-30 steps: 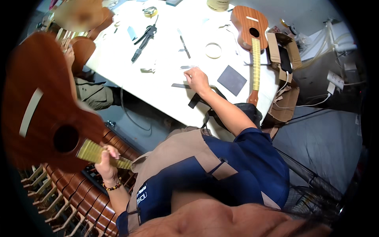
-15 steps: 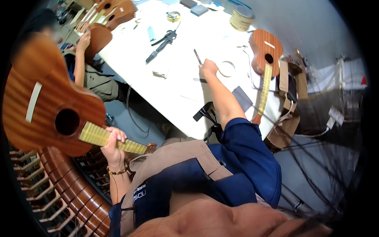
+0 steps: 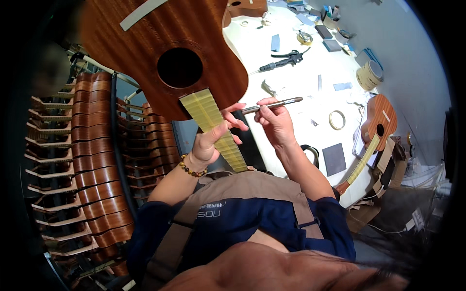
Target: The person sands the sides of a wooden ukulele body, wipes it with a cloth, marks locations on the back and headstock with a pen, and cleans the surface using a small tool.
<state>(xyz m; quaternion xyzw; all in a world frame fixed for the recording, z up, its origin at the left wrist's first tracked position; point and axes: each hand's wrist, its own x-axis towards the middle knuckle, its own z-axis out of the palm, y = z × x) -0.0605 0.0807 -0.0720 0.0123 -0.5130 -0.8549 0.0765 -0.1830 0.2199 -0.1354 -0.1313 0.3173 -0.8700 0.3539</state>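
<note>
A brown wooden ukulele point(image 3: 141, 58) slants across the upper left of the head view, its top edge out of frame. It has a round dark sound hole and a pale strip on its face. Yellow tape covers its fretboard point(image 3: 216, 128). My left hand point(image 3: 211, 143) is wrapped round the neck, with some fingers extended toward my right hand. In my right hand point(image 3: 277, 123) a slim, dark, pen-shaped tool point(image 3: 284, 102) is pinched level beside the neck. One end of it comes close to my left fingertips; whether they touch, I cannot tell.
To the left, racks hold rows of brown instrument bodies point(image 3: 99, 165). The white table point(image 3: 306, 131) carries a tape roll point(image 3: 337, 120), a dark flat sheet point(image 3: 334, 159), a black-handled tool point(image 3: 286, 59), a tub point(image 3: 370, 75) and another taped ukulele point(image 3: 381, 119).
The view has swung left, bringing the racks further in. My right hand has come back from over the table to the ukulele neck, carrying the pen-shaped tool. The other person is out of sight.
</note>
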